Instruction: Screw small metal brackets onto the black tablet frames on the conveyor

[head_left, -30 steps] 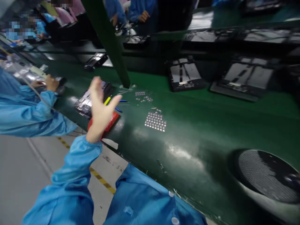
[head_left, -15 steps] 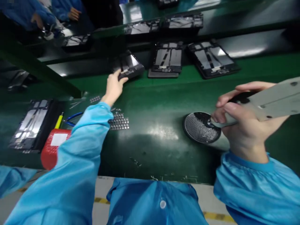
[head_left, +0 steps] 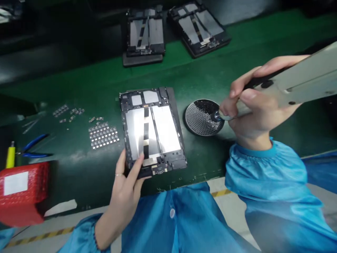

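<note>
Three opened tablets (head_left: 152,131), one round mesh dish (head_left: 201,117), one red box (head_left: 22,191), one blue-handled pliers (head_left: 33,149), one yellow-handled tool (head_left: 10,156).

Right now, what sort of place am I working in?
Likely an electronics assembly line: opened tablets wait on a green belt, the left hand grips an open tablet, and the right hand holds a powered screwdriver.

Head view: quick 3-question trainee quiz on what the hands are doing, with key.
1. True or false: the left hand grips the near edge of the open tablet.
2. The driver in the right hand has its tip over which thing? A) red box B) round screw tray C) blue pliers
3. What lies just left of the tablet on the green belt?

Key: 1 true. 2 B, the round screw tray. 3 a grid of small metal parts.
</note>
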`<state>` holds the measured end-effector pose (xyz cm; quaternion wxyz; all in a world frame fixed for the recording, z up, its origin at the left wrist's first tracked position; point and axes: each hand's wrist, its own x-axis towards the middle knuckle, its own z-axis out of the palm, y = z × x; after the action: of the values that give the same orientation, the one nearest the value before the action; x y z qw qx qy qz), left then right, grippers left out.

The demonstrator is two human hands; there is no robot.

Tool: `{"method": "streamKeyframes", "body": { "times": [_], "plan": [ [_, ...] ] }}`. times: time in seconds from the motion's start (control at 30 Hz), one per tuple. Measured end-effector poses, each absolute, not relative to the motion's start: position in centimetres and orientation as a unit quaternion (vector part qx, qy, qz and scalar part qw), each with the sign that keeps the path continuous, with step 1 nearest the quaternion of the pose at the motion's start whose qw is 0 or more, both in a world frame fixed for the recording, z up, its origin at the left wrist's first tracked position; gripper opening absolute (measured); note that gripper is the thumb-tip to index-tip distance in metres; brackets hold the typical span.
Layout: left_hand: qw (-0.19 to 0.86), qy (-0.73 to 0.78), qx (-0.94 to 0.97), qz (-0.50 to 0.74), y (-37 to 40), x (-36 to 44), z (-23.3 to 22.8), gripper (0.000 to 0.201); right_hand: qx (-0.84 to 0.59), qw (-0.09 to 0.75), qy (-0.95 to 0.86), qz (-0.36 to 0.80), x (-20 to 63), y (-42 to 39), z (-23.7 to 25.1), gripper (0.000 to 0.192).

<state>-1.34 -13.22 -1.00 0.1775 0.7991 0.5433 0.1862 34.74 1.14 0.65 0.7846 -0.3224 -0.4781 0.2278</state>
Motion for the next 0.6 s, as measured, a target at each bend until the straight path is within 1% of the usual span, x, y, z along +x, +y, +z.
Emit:
{"method": "streamKeyframes", "body": {
  "times": [0.07, 0.1, 0.17, 0.2, 0.23, 0.27, 0.33, 0.4, 0.5, 0.6],
  "plan": [
    [0.162, 0.529, 0.822, 0.13, -13.2, -1.1, -1.3, 0.11, -0.323, 0.784, -0.479, 0.227, 34.8, 1.1, 0.7, 0.056],
    [0.159, 0.522, 0.83, 0.112, -12.4, -1.3, -0.9, 0.118, -0.325, 0.784, -0.479, 0.226, 34.9, 1.1, 0.7, 0.057],
    [0.164, 0.511, 0.836, 0.114, -9.2, -2.8, 0.3, 0.127, -0.332, 0.781, -0.482, 0.216, 34.9, 1.1, 0.7, 0.063],
    [0.165, 0.512, 0.833, 0.132, -7.0, -4.0, 0.9, 0.124, -0.346, 0.773, -0.487, 0.213, 34.9, 1.2, 0.7, 0.065],
    [0.158, 0.517, 0.828, 0.148, -4.6, -5.3, 1.6, 0.112, -0.36, 0.762, -0.495, 0.212, 34.9, 1.2, 0.7, 0.067],
    [0.135, 0.535, 0.821, 0.144, -2.2, -6.6, 2.1, 0.106, -0.369, 0.751, -0.505, 0.211, 35.0, 1.2, 0.7, 0.069],
    [0.107, 0.588, 0.797, 0.081, 2.1, -8.9, 2.7, 0.118, -0.379, 0.738, -0.518, 0.209, 35.0, 1.2, 0.6, 0.072],
    [0.102, 0.615, 0.782, 0.018, 4.9, -10.1, 2.9, 0.113, -0.376, 0.737, -0.523, 0.207, 35.0, 1.1, 0.7, 0.073],
    [0.116, 0.653, 0.748, -0.008, 6.3, -9.5, 3.1, 0.087, -0.38, 0.731, -0.526, 0.211, 34.9, 0.8, 0.9, 0.066],
    [0.14, 0.701, 0.7, -0.001, 6.2, -8.5, 3.4, 0.08, -0.372, 0.744, -0.506, 0.229, 34.7, 0.7, 1.0, 0.06]
  ]
}}
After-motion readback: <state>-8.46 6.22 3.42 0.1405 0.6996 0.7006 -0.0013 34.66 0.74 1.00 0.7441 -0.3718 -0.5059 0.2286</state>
